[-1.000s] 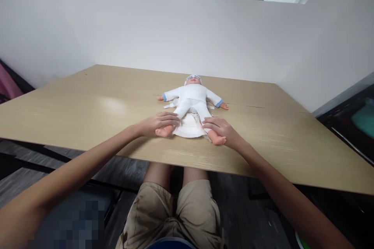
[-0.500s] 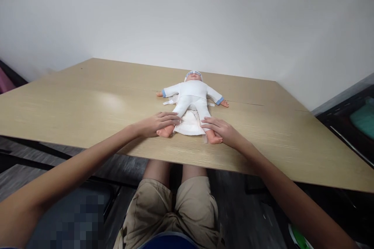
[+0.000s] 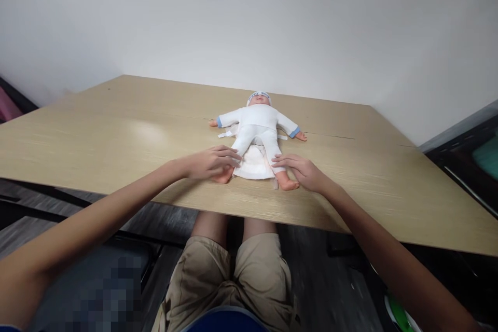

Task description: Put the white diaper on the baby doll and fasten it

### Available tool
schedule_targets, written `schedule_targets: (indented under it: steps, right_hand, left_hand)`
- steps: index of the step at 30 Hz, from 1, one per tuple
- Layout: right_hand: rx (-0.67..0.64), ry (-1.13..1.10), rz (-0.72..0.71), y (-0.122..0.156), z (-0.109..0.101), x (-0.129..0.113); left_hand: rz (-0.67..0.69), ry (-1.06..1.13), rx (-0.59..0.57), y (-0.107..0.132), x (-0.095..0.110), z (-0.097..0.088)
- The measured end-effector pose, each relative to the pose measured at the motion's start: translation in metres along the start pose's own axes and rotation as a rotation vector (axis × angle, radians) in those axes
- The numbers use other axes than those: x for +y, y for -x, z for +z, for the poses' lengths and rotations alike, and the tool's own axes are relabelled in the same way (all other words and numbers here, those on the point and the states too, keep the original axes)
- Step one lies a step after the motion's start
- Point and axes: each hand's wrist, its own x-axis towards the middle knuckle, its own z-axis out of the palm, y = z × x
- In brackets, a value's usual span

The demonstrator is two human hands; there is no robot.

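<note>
On the tabletop (image 3: 116,145), left hand (image 3: 212,162) and right hand (image 3: 302,170) touch a doll (image 3: 258,118)

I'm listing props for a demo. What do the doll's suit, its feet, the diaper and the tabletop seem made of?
Suit: probably fabric, matt white, without shine, with blue cuffs.
Feet: likely vinyl or rubber, smooth and moulded-looking.
Diaper: perhaps nonwoven padding, matt, judging by its puckered surface.
Tabletop: wood or wood-look laminate, slightly glossy, with pale streaks and a soft reflection.
</note>
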Motion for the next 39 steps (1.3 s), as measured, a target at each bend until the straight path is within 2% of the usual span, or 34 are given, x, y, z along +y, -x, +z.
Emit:
schedule_targets:
  steps: [3,7,10,13,17,22,25,27,30,32,35,37,39]
  right_hand:
    - [-0.019,0.080,0.058,-0.003,0.003,-0.020]
    - [-0.014,0.295,0.081,0.000,0.023,-0.042]
    - [0.043,0.381,0.095,0.002,0.040,-0.045]
    - [0.110,0.399,0.124,-0.001,0.049,-0.041]
    - [0.193,0.370,0.203,-0.015,0.043,-0.033]
    - [0.303,0.213,0.268,-0.049,0.016,-0.020]
    - [0.383,0.171,0.248,-0.075,-0.001,-0.011]
    - [0.413,0.152,0.265,-0.092,-0.010,-0.003]
    - [0.405,0.077,0.393,-0.119,-0.018,0.020]
    - [0.400,-0.028,0.509,-0.138,-0.018,0.041]
    - [0.402,-0.305,0.674,-0.167,-0.012,0.073]
    - [0.392,-0.445,0.742,-0.179,-0.005,0.088]
    - [0.384,-0.478,0.760,-0.184,0.000,0.095]
  left_hand:
    - [-0.089,-0.064,0.045,-0.009,0.013,0.007]
    - [-0.152,-0.165,0.094,-0.022,0.019,0.023]
    - [-0.157,-0.160,0.128,-0.029,0.016,0.027]
    - [-0.175,-0.083,0.156,-0.032,0.011,0.024]
    - [-0.247,0.073,0.248,-0.036,0.007,0.011]
    - [-0.364,0.270,0.407,-0.058,-0.004,-0.016]
    - [-0.404,0.257,0.511,-0.078,-0.021,-0.031]
    - [-0.432,0.303,0.538,-0.092,-0.037,-0.038]
    - [-0.480,0.384,0.548,-0.113,-0.069,-0.043]
    - [-0.507,0.420,0.575,-0.127,-0.093,-0.040]
    - [-0.582,0.522,0.608,-0.147,-0.122,-0.030]
    - [-0.672,0.610,0.620,-0.156,-0.135,-0.022]
    - [-0.732,0.675,0.615,-0.159,-0.141,-0.014]
